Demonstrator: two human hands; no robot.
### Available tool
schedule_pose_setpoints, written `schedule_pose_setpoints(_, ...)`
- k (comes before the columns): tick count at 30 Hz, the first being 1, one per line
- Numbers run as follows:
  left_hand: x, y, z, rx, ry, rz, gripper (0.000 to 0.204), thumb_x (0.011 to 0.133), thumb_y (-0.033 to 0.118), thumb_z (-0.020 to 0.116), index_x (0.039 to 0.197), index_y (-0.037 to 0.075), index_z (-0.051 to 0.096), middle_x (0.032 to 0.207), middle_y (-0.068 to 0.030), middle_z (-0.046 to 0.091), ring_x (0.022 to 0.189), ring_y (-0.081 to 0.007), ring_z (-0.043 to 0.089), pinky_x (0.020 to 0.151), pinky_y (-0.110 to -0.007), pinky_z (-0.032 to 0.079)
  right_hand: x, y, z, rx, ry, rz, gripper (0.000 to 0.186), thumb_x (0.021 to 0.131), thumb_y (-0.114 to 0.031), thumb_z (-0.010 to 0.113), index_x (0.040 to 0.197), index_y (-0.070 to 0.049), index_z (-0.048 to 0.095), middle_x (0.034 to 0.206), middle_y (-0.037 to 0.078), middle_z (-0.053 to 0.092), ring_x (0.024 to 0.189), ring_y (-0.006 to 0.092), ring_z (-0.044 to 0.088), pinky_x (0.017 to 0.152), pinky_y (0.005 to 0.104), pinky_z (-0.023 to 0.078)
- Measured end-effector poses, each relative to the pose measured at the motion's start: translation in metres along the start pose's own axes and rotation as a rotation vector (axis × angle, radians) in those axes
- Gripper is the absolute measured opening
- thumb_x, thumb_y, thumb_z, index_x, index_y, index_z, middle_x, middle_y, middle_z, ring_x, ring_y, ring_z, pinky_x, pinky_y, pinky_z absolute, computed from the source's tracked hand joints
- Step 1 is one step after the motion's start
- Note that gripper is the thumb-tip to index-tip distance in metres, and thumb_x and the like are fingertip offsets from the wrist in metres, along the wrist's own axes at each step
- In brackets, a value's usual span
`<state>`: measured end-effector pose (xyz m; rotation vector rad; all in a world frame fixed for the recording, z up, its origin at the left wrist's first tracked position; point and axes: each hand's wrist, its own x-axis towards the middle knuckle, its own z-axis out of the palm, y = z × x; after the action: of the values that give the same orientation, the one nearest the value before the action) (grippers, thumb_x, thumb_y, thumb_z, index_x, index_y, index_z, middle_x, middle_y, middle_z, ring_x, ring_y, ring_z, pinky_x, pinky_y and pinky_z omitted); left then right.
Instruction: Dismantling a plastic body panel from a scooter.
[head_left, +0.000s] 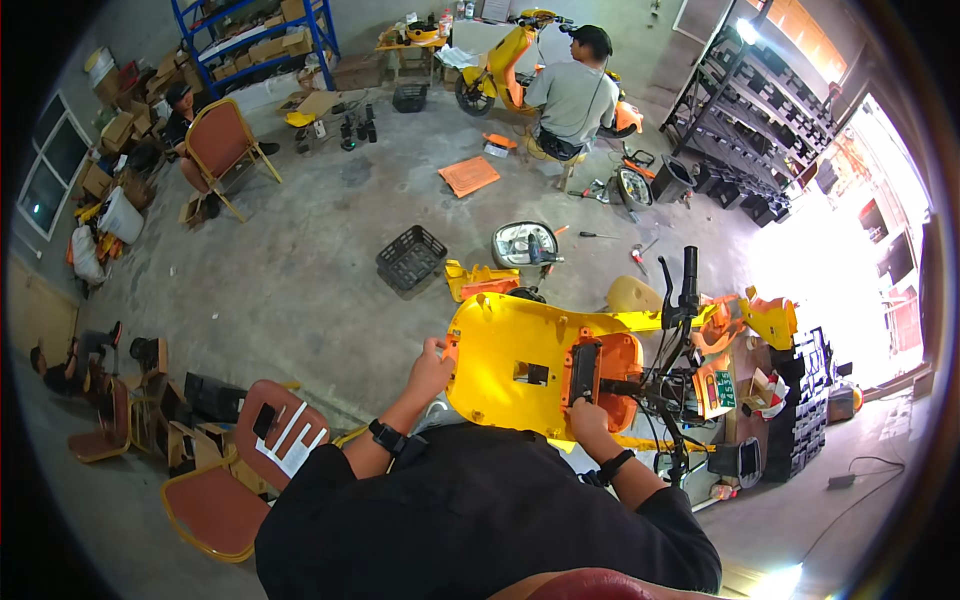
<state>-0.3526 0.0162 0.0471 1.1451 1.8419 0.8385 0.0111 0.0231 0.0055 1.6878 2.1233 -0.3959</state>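
In front of me is a yellow scooter body panel [505,365] with a small square opening. My left hand [432,368] is closed on its left edge, by an orange patch. At the panel's right side sits an orange part [622,365] with a long black piece [583,370] across it. My right hand [592,425] is closed with its fingertips at the lower end of that black piece; what it grips is partly hidden. Just right of it rise the scooter's handlebar [690,280] and a tangle of black cables [665,392].
A black crate [412,258], a headlight housing [525,243] and yellow panel pieces [480,280] lie beyond. A person [578,100] sits by another yellow scooter [508,65]. Chairs [215,510] stand left of me. Stacked black crates [805,410] and a mirror [748,457] are at right.
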Motion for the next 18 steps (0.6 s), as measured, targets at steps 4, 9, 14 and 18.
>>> schedule_pose_setpoints(4,0.005,-0.009,0.003,0.017,0.002,0.031,0.034,0.085,0.022,0.055,0.111,0.005,0.043,0.069,-0.0169,0.061,0.066,-0.0343,0.063,0.058,-0.043,0.045,-0.008,-0.004,-0.024,0.068,-0.089,0.084,0.031,0.089,-0.032,0.055,0.094,-0.002,0.062,0.092,0.017,0.068,0.087,0.0303,0.068,0.069,0.0418,0.054)
schedule_pose_setpoints(9,0.006,-0.01,0.004,-0.045,0.007,0.027,0.034,0.085,0.024,0.057,0.11,0.005,0.044,0.068,-0.0173,0.061,0.065,-0.0345,0.063,0.057,-0.043,0.045,-0.027,-0.011,-0.053,-0.003,-0.146,0.059,0.036,0.093,-0.037,0.047,0.096,-0.006,0.065,0.091,0.013,0.068,0.085,0.0306,0.067,0.068,0.042,0.053)
schedule_pose_setpoints(14,0.004,-0.004,0.0,0.004,-0.007,0.035,0.032,0.084,0.021,0.056,0.108,0.005,0.043,0.065,-0.016,0.061,0.062,-0.0329,0.062,0.056,-0.042,0.045,-0.023,-0.002,-0.028,-0.051,-0.019,-0.075,0.033,0.096,-0.034,0.041,0.104,-0.011,0.064,0.09,0.011,0.065,0.085,0.0302,0.067,0.067,0.0439,0.053)
schedule_pose_setpoints(18,0.006,-0.012,0.001,0.015,-0.017,0.031,0.031,0.084,0.017,0.056,0.109,0.005,0.043,0.061,-0.0135,0.059,0.059,-0.0306,0.061,0.054,-0.041,0.044,-0.012,-0.003,-0.015,-0.01,-0.06,0.044,0.028,0.094,-0.028,0.043,0.105,-0.01,0.062,0.089,0.01,0.065,0.088,0.0284,0.066,0.068,0.0429,0.053)
